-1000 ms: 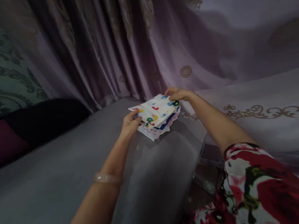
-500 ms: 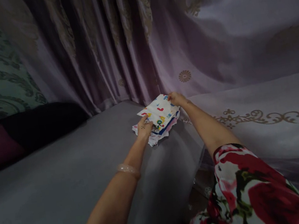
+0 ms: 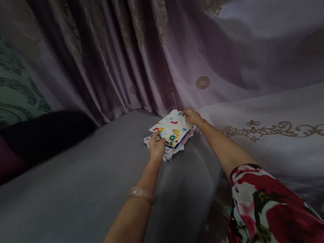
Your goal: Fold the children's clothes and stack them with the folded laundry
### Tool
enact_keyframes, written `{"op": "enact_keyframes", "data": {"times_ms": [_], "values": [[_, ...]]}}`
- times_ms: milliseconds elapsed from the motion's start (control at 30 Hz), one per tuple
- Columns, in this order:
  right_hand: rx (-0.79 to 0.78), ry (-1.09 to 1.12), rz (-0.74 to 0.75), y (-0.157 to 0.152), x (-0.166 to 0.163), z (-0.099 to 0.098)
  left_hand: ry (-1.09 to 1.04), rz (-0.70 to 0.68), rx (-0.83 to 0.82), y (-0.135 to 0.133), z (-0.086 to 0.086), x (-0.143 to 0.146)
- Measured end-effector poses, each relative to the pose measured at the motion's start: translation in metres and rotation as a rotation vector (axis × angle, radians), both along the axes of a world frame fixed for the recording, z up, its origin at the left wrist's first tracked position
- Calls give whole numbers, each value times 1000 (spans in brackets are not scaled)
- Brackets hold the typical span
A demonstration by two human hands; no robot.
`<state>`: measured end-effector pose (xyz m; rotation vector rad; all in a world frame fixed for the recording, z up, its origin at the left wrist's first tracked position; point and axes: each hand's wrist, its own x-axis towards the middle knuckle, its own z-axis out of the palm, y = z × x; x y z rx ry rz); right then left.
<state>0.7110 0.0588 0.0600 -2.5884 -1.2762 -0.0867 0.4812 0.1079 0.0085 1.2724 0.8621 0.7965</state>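
Note:
A small stack of folded cloths (image 3: 170, 133) lies at the far corner of a grey cushioned surface (image 3: 70, 200). The top cloth is white with coloured shapes; blue and pink edges show beneath it. My left hand (image 3: 156, 146) pinches the near left edge of the top cloth. My right hand (image 3: 191, 116) grips its far right corner, fingers curled. A pale bangle sits on my left wrist. My right sleeve is red and white floral.
Mauve curtains (image 3: 138, 44) hang right behind the stack. A pale fabric with gold scrollwork (image 3: 273, 133) spreads to the right. A dark cushion (image 3: 30, 137) lies at the left, under green patterned fabric. A gap opens between the grey surface and the pale fabric.
Both hands have lowered the top cloth onto the stack and moved slightly away from me. My left hand has shifted right along the near edge.

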Motion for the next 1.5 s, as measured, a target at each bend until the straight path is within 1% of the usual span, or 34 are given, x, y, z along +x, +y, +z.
{"op": "enact_keyframes", "data": {"times_ms": [200,333,400,567,700,767,867,967,1033,1067,1167,1233,1300,1400,1433,1500], "values": [[4,40,-4,2,2,-10,-7,69,-26,-3,-2,-4],[10,50,-24,3,6,-18,-8,29,-40,0,-13,-4],[13,47,-34,4,7,-21,-1,17,15,1,-20,-4],[16,18,-30,4,3,-26,7,14,221,-1,-36,-3],[9,-38,-46,0,-5,-33,30,26,274,-2,-45,-5],[-39,-82,-71,-1,-9,-32,46,17,276,-1,-49,-4],[-115,-133,-78,4,-19,-23,72,-5,286,0,-55,-2],[-86,-168,23,19,-39,-13,53,-33,313,-2,-59,-2],[-47,-141,92,29,-55,-11,19,-72,329,-5,-59,-8],[-38,-101,99,33,-62,-12,8,-100,339,-6,-57,-13],[-80,67,27,36,-75,-21,41,-160,386,-6,-51,-45],[-107,129,-5,35,-74,-27,120,-148,411,0,-48,-81],[-125,150,-18,34,-70,-29,226,-91,425,10,-48,-126],[-117,123,-18,35,-75,-26,369,59,443,25,-53,-202],[-97,84,1,35,-80,-25,418,123,434,29,-56,-228],[-53,-14,88,34,-94,-23,514,202,381,35,-59,-275]]}}
